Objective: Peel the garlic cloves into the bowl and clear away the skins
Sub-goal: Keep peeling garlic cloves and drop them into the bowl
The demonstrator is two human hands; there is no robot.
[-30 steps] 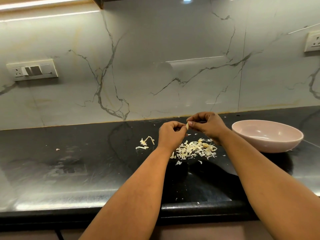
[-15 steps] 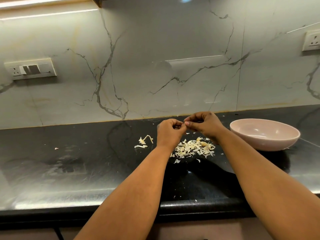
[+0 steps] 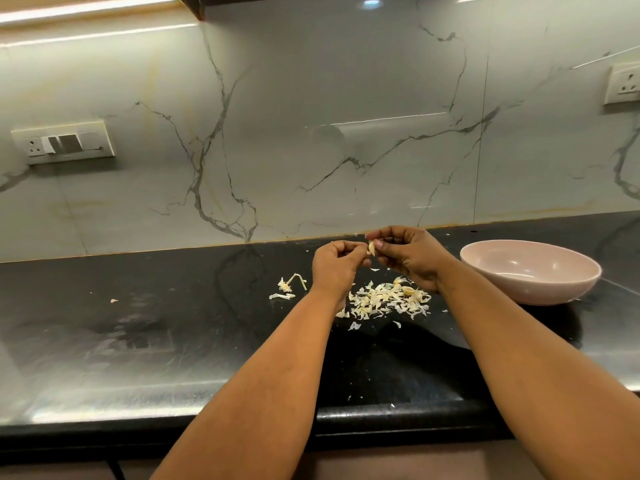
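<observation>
Left of centre in the frame, on the black counter (image 3: 145, 327): a dry garlic stem (image 3: 290, 284), apart from the rest. Just right of it, the left hand (image 3: 335, 266), fingers curled in toward the thumb, tips closed on the left edge of the garlic clove (image 3: 371, 248), probably on its skin; too small to tell for sure. At centre, held above the counter between both hands, the clove itself, long axis nearly upright, a little tilted. Touching its right side, the right hand (image 3: 410, 256), thumb and forefinger pinched together on it. Below the hands, the heap of skins (image 3: 384, 301), with what looks like a few unpeeled cloves inside. Far right, well apart from the clove, the pink bowl (image 3: 568, 292); nearer to the right hand, so likely that hand for the drop.
</observation>
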